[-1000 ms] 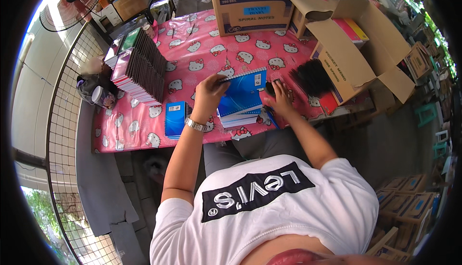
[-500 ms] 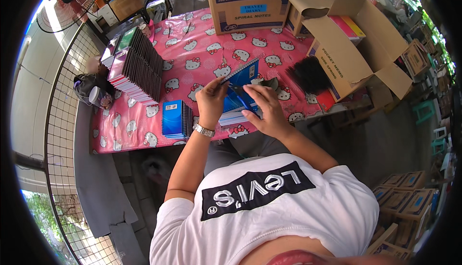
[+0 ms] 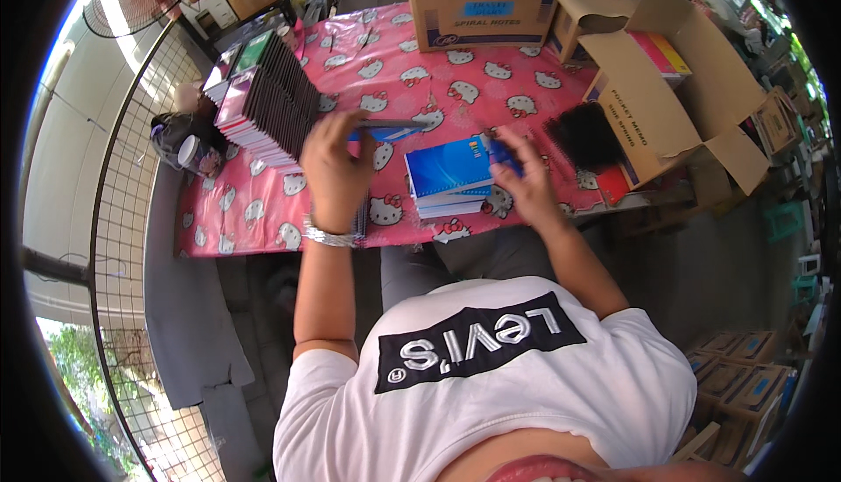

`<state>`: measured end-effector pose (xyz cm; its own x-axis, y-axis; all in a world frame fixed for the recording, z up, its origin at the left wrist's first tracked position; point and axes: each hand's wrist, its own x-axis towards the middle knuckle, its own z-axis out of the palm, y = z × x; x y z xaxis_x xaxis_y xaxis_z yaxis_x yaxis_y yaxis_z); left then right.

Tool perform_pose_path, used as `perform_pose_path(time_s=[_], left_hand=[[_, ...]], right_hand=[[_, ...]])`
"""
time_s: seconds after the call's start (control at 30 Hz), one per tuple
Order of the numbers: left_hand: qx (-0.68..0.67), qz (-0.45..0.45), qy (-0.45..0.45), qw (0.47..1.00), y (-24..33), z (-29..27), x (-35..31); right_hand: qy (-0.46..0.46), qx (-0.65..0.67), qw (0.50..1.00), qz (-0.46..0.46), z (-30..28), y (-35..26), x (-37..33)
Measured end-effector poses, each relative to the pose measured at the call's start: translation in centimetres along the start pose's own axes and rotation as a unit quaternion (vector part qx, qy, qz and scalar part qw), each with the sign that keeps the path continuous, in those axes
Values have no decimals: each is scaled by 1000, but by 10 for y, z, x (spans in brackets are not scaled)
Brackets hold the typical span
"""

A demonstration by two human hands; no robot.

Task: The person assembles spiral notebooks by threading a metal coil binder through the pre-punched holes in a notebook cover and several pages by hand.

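My left hand (image 3: 337, 171), with a metal watch on its wrist, grips a blue spiral notebook (image 3: 392, 132) above the table, seen nearly edge-on. My right hand (image 3: 532, 186) is closed around blue-handled pliers (image 3: 505, 156), blurred by motion. The pliers are beside the right edge of a short stack of blue notebooks (image 3: 448, 167) in front of me. Another pile of spiral notebooks is almost hidden behind my left hand and wrist.
Tall stacks of spiral-bound notebooks (image 3: 267, 101) stand at the left. A bundle of black wire spirals (image 3: 585, 136) lies beside an open carton (image 3: 653, 123) on the right. A closed carton (image 3: 482, 22) sits at the back of the pink patterned table cover (image 3: 342, 79).
My left hand has carried the notebook leftward, away from the stack and the pliers. The right hand with the pliers has moved slightly right. The view has shifted a little.
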<state>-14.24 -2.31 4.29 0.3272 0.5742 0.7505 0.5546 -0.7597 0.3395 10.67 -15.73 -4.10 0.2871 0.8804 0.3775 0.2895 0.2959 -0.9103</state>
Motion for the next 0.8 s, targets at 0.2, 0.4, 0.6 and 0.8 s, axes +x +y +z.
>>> perform_pose_path(time_s=[0.2, 0.4, 0.6, 0.8], left_hand=[[227, -25, -383, 895, -88, -7, 1], [190, -86, -370, 905, -135, 30, -69], [97, -243, -366, 893, -166, 3, -115], [-5, -332, -373, 867, -178, 5, -112]], right_hand=[[-22, -273, 953, 128, -53, 173, -46], [-17, -390, 916, 94, -55, 170, -19], [61, -524, 846, 78, -105, 206, 25], [58, -489, 863, 109, -118, 223, 27]])
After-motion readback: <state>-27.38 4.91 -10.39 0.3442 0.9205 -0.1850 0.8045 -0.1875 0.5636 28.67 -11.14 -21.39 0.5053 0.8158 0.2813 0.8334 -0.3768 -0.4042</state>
